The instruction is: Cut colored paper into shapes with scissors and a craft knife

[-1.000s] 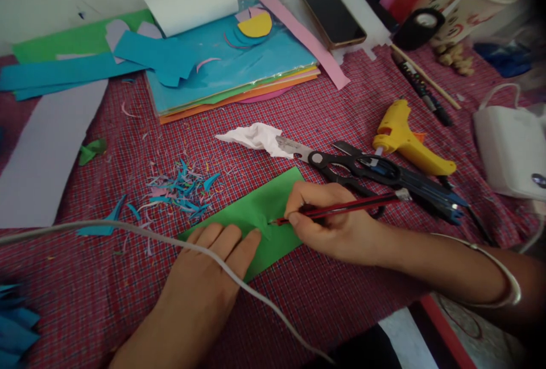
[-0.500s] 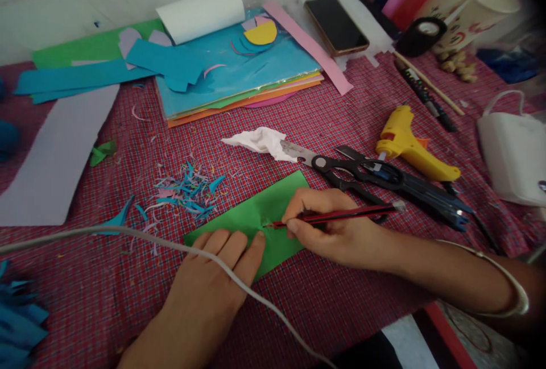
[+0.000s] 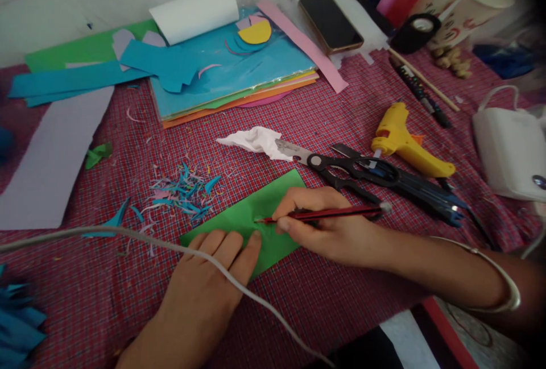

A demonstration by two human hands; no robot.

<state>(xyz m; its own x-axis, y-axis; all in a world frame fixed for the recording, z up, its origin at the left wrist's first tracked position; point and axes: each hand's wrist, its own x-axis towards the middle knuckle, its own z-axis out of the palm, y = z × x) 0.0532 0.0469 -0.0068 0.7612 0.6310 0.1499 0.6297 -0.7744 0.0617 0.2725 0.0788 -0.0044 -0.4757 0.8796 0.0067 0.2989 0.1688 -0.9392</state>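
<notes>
Nearest, the left hand (image 3: 202, 286), gripping nothing, presses its fingers onto the green paper (image 3: 256, 201) on the desk (image 3: 298, 315). Just beyond, the right hand (image 3: 328, 232) pinches a pencil (image 3: 341, 212), its tip at the sheet. This looks like marking; another stroke would call for steady paper and light pressure.

1 green paper strip (image 3: 251, 203), creased, lying aslant on checked cloth (image 3: 350, 295), 1 red-and-black pencil (image 3: 341, 211), tip at strip's middle

Paper (image 3: 264, 198) near, on cloth (image 3: 358, 96), under left hand (image 3: 205, 286); scraps (image 3: 183, 193) left; scissors (image 3: 316, 161) right; glue gun (image 3: 409, 147) farther right; cups (image 3: 478, 19) far right.
</notes>
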